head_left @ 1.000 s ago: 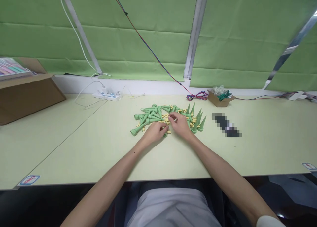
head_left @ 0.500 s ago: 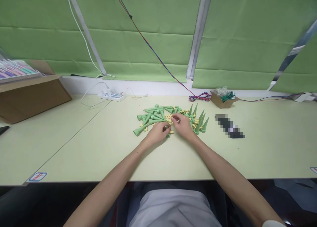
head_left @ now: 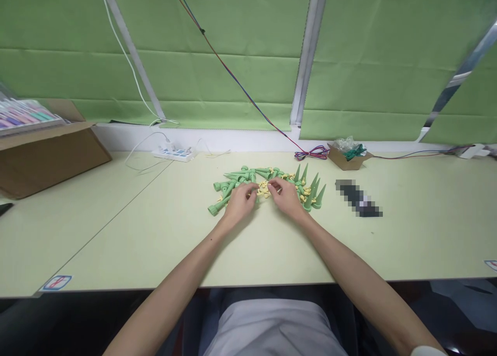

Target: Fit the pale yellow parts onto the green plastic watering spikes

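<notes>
Several green cone-shaped pieces [head_left: 219, 206] lie in a heap on the pale table, and a few cones [head_left: 319, 196] point upward at its right side. Small yellow pieces [head_left: 264, 189] lie in the middle of the heap, between my hands. My left hand [head_left: 241, 203] is at the heap's front left, its fingers pinched together over the yellow pieces' left edge. My right hand [head_left: 286, 195] is just right of the yellow pieces, thumb and forefinger closed together. Whatever either pinch holds is too small to name.
A cardboard box [head_left: 50, 162] with colourful items stands at the far left. Toward the back are a power strip [head_left: 174, 153], bundled wires [head_left: 316, 152] and a small open carton [head_left: 349, 162]. A pixelated dark object [head_left: 359, 198] lies right of the heap.
My left hand has moved a little up and to the left, off the heap's front edge. My right hand stays almost in place. The view has shifted slightly.
</notes>
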### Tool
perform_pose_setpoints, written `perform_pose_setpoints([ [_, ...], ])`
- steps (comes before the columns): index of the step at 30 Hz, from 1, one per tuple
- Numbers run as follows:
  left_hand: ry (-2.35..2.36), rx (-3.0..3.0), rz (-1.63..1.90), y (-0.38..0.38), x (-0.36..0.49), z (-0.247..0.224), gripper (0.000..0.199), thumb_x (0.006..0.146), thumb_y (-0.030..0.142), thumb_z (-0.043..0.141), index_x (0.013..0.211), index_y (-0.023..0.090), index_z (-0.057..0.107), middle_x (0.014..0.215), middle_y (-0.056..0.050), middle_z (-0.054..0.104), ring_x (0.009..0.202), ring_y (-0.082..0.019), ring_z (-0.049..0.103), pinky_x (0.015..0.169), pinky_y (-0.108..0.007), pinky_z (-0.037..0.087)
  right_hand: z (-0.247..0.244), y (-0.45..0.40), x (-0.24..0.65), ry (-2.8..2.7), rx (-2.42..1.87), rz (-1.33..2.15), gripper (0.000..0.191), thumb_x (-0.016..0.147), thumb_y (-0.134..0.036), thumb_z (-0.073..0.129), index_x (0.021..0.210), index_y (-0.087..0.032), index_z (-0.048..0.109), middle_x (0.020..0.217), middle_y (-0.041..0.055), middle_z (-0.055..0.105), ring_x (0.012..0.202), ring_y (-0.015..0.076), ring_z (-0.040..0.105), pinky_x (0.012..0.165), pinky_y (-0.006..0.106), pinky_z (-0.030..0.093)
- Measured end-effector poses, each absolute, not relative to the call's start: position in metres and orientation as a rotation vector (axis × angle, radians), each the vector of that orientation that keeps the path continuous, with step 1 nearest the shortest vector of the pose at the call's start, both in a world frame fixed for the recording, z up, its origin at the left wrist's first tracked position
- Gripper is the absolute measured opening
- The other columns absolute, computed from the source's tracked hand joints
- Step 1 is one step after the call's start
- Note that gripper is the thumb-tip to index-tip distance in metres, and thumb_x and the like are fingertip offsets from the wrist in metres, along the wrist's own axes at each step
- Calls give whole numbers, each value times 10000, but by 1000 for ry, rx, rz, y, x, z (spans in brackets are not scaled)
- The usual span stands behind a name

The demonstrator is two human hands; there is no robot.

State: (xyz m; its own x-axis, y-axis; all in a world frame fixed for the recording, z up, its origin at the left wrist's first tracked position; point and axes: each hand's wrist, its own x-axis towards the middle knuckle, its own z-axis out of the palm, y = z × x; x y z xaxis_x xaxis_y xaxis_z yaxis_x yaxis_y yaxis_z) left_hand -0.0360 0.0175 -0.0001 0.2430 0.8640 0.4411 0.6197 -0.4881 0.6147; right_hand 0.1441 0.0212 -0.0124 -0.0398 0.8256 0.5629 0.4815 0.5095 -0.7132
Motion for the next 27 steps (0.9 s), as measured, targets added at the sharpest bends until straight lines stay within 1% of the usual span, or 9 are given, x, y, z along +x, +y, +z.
perform_pose_setpoints([
  [3, 1371, 2158, 1134, 19, -36, -2, 325, 908, 261, 476, 1053, 179, 756, 1041, -89, 722, 842, -202, 657, 793, -336, 535, -11, 21, 145, -1681, -1118, 397, 172, 878, -294, 534, 878, -181, 664, 807, 56, 713, 686, 170, 626, 611, 274, 483],
  [8, 1331, 2057, 1137, 18, -33, -5, 331, 934, 317, 471, 1079, 188, 739, 1093, -82, 729, 805, -191, 674, 759, -342, 562, -7, 21, 149, -1667, -1120, 389, 170, 869, -301, 544, 863, -184, 666, 791, 53, 708, 692, 176, 623, 618, 277, 484],
  [11, 1348, 2005, 1052, 14, -31, -2, 364, 928, 407, 507, 1109, 174, 721, 1007, -89, 732, 735, -191, 670, 705, -340, 560, -6, 21, 150, -1665, -1125, 404, 173, 868, -305, 542, 843, -186, 666, 771, 48, 701, 679, 173, 615, 620, 277, 481],
  [13, 1384, 1993, 1008, 13, -30, -1, 413, 884, 457, 582, 1146, 162, 703, 957, -92, 721, 720, -200, 662, 684, -342, 553, -6, 20, 149, -1674, -1124, 418, 180, 868, -307, 535, 830, -186, 663, 750, 44, 691, 666, 170, 608, 617, 275, 477],
  [14, 1402, 1997, 1000, 13, -30, 0, 439, 854, 462, 625, 1165, 160, 693, 964, -95, 714, 725, -202, 659, 683, -342, 550, -6, 20, 149, -1680, -1122, 425, 184, 868, -308, 533, 824, -185, 662, 743, 42, 687, 663, 169, 606, 616, 275, 475],
  [16, 1423, 2028, 1007, 13, -31, -1, 463, 810, 423, 680, 1193, 164, 676, 1040, -107, 696, 751, -201, 652, 704, -346, 548, -6, 19, 148, -1688, -1116, 436, 190, 867, -310, 531, 815, -182, 661, 738, 42, 683, 661, 167, 605, 614, 273, 473],
  [19, 1453, 2094, 1037, 14, -31, -4, 412, 808, 337, 675, 1189, 181, 670, 1140, -112, 659, 811, -202, 643, 776, -360, 541, -5, 18, 147, -1697, -1105, 456, 189, 863, -313, 539, 819, -179, 664, 750, 45, 686, 673, 168, 611, 618, 273, 474],
  [22, 1481, 2121, 1050, 14, -32, -5, 380, 815, 307, 663, 1176, 188, 672, 1131, -106, 644, 826, -208, 634, 809, -371, 530, -5, 16, 146, -1710, -1096, 463, 174, 857, -304, 551, 818, -179, 666, 742, 42, 682, 664, 163, 604, 630, 276, 479],
  [27, 1479, 2134, 1062, 13, -32, -2, 378, 814, 289, 658, 1179, 193, 670, 1114, -96, 637, 766, -192, 609, 807, -377, 522, -4, 14, 144, -1733, -1088, 477, 145, 844, -266, 551, 788, -186, 658, 726, 35, 676, 653, 159, 593, 625, 274, 481],
])
